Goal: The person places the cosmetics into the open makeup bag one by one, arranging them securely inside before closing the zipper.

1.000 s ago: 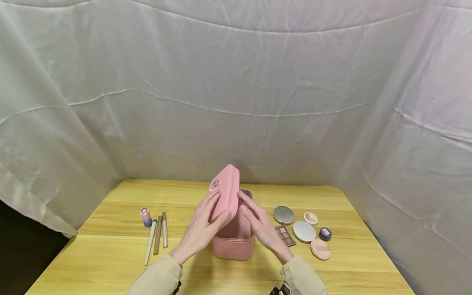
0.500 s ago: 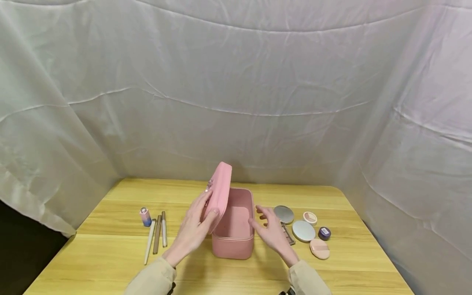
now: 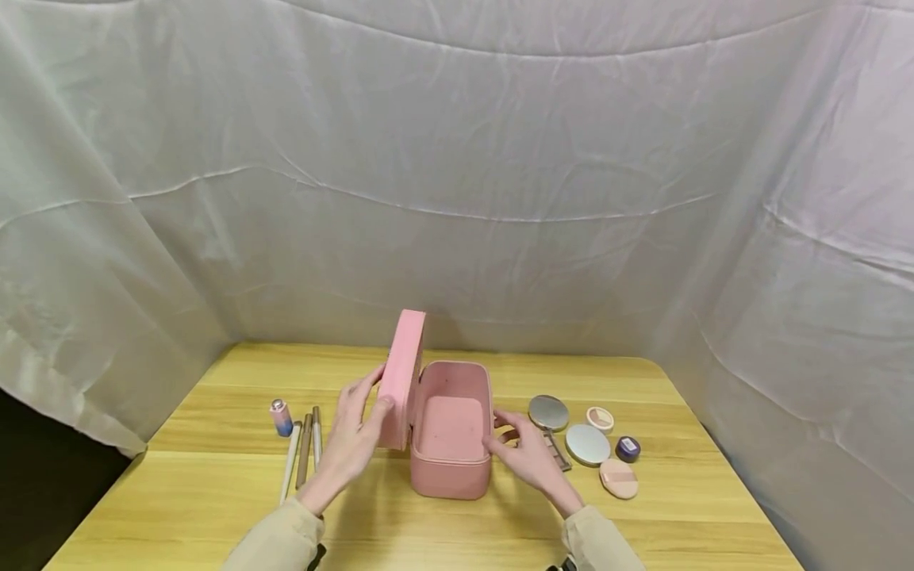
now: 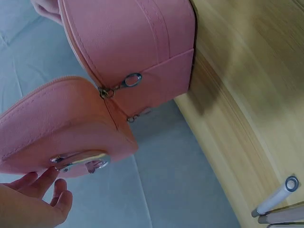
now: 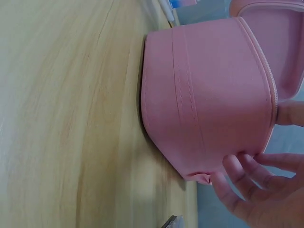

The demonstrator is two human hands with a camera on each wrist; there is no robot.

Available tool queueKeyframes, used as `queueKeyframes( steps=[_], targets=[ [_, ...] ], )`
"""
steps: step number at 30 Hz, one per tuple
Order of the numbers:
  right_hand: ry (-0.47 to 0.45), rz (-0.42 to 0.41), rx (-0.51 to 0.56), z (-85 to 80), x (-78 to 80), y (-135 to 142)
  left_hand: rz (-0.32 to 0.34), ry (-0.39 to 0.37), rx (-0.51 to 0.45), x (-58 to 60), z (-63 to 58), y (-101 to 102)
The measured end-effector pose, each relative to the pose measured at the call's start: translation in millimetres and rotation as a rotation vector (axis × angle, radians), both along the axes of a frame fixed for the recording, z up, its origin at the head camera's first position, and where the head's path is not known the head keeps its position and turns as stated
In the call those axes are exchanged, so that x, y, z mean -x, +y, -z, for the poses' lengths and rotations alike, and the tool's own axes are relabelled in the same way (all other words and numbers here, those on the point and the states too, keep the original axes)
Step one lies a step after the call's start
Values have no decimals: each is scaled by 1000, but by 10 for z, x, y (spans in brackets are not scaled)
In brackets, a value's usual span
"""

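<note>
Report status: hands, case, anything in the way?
Left hand holds lid; right hand grips case. Case open on table, lid raised. Palette near right hand; nothing seen blocking the opening.

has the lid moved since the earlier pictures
Yes, leftward: in the head view, the lid has swung from over the case to its left side, opening wider.

Wood-grain counter point(image 3: 678, 507): open pink case point(image 3: 450, 480) mid; left: pink-blue bottle point(image 3: 282, 418), three slim sticks point(image 3: 305, 452); right: two silver discs point(image 3: 588, 444), brown palette point(image 3: 557, 453), small round compact point(image 3: 600, 419), dark-blue jar point(image 3: 627, 449), beige puff point(image 3: 618, 480).
</note>
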State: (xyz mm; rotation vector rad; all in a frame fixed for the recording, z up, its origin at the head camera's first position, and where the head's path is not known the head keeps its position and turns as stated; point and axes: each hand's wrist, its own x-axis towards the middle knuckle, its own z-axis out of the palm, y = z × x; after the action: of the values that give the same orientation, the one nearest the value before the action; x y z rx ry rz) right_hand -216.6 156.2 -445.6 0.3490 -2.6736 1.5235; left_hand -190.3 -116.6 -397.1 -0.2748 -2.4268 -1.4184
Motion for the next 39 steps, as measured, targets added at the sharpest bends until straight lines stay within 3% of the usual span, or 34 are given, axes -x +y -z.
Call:
queueKeyframes(
  steps=[6, 15, 22, 30, 39],
  targets=[
    [5, -74, 18, 24, 26, 36, -19, 9, -31, 15, 6, -92],
    [9, -90, 10, 30, 19, 60, -46, -22, -53, 31, 19, -244],
    [32, -86, -9, 8, -14, 126, -64, -144, -76, 38, 30, -339],
    [38, -139, 0, 8, -32, 192, 27, -206, -122, 24, 91, -543],
    [74, -129, -2, 94, -38, 261, 131, -257, -237, 29, 153, -666]
  ],
)
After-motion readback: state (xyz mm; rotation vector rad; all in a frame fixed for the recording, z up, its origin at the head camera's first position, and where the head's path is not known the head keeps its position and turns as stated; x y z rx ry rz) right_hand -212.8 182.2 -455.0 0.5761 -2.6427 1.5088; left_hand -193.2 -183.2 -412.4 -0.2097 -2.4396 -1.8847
